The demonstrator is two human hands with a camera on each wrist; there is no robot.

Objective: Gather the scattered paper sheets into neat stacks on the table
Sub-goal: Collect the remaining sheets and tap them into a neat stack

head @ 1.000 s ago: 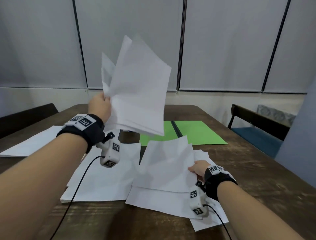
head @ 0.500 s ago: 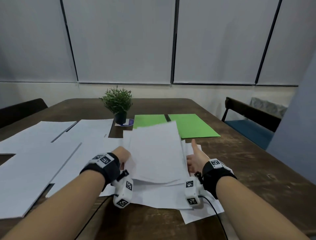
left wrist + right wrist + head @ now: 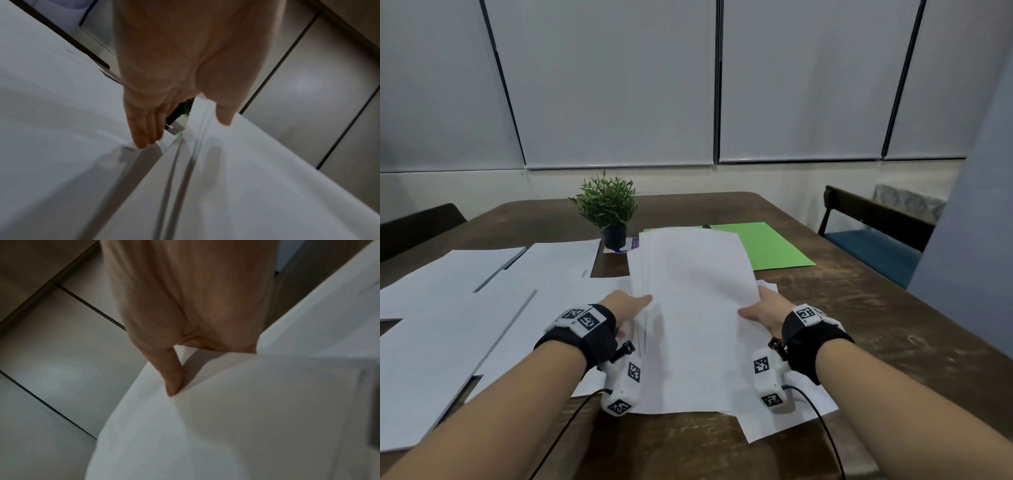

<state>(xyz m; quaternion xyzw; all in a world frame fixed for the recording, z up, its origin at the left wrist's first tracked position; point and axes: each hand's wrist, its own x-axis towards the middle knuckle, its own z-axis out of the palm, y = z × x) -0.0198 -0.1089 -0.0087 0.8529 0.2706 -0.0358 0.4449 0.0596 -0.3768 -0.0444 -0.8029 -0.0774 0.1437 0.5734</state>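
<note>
A stack of white sheets [image 3: 688,308] sits between both hands near the front middle of the wooden table [image 3: 893,342]; its left edge is fanned, so several sheets show there, though their number cannot be counted. The stack lies on top of other loose white sheets [image 3: 791,421] that stick out under it at the front right. The left hand [image 3: 625,306] holds the stack's left edge, thumb laid on top and fingers [image 3: 144,129] straight and reaching beneath, pinching the paper. The right hand [image 3: 763,310] holds the right edge the same way, thumb on top, the paper bowed up against it in the right wrist view; its other fingers are hidden under the sheets.

To the left lie more white paper sheets [image 3: 465,325], at least four overlapping patches, spread flat. Beyond the stack are two green sheets [image 3: 767,246] side by side, partly covered, and one small potted plant [image 3: 607,209]. Two chairs stand by the table: one with a blue seat [image 3: 873,233] at right, one dark chair [image 3: 417,226] at left
</note>
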